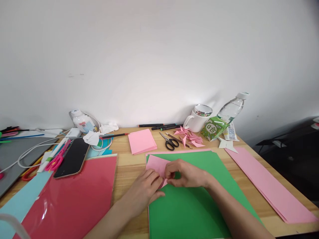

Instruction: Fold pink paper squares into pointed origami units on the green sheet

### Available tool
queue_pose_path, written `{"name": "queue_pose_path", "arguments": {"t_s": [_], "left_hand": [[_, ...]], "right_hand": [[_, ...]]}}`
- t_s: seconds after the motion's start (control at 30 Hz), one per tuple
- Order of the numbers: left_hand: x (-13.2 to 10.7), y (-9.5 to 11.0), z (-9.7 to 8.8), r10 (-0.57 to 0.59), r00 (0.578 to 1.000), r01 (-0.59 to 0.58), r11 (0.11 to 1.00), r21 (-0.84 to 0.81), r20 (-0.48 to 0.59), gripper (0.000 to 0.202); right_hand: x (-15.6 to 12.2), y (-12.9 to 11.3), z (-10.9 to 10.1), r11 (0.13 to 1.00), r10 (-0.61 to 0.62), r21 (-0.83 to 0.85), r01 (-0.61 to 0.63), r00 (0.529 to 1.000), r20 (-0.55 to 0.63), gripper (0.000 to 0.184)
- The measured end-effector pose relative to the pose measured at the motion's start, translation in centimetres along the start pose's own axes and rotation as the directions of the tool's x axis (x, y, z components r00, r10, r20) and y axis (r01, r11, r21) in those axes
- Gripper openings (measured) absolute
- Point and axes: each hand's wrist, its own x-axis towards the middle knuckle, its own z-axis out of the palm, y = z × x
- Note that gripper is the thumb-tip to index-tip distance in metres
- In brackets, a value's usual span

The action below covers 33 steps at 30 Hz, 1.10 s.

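Right hand (183,173): one, in from the right; my thumb and index finger are together, clamped on the edge of the pink sheet, wrist bent, the other fingers curled in.
Left hand (147,184): one, palm down, lying over the same sheet; fingers side by side, thumb spread apart from them.
Forearms: two, both bare, reaching forward from the near edge and converging at the paper.
Pink sheet (155,161): one under my fingers, at the upper left corner of the green paper; partly hidden, so I cannot tell its full shape.
Green paper (199,209): one pile, pink edges showing beneath; sheets not countable.
Pink squares (142,141): one stack, beyond my left hand on the worktop (129,166).
Folded pink pieces (194,136): one heap, overlapping, number not determinable.
Black-handled scissors (170,143): one pair, between squares and heap.
Drinkware at the wall: one white mug (196,122), one green carton (213,129), one water bottle (231,109) tilted.
Pink strips (269,186): one stack, on my right.
Left side: one phone (72,157), overlapping one red folder (77,196); one pair of pink-handled scissors (56,159) just beside the phone.
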Motion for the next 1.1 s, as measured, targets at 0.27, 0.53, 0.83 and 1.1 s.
{"name": "queue_pose_path", "arguments": {"t_s": [0.27, 0.53, 0.83, 1.1], "left_hand": [[-0.2, -0.7, 0.6, -0.074, 0.996, 0.062, 0.977, -0.205, -0.047, 0.029], [-0.5, -0.9, 0.6, -0.066, 0.997, 0.058, 0.975, -0.217, -0.031, 0.015], [-0.3, -1.4, 0.3, -0.065, 0.997, 0.054, 0.959, -0.277, -0.03, 0.014], [-0.3, -1.4, 0.3, -0.051, 0.998, 0.044, 0.977, -0.21, -0.03, 0.02]], "right_hand": [[0.0, 0.7, -0.6, 0.991, 0.001, 0.13, -0.012, 0.996, 0.084, 0.014], [-0.4, 0.8, -0.1, 0.996, 0.036, 0.08, -0.036, 0.999, 0.0, 0.015], [-0.6, 1.6, 0.5, 0.993, 0.065, 0.102, -0.058, 0.996, -0.068, 0.017], [-1.3, 1.6, 0.5, 0.993, 0.101, 0.073, -0.091, 0.984, -0.147, 0.017]]}}
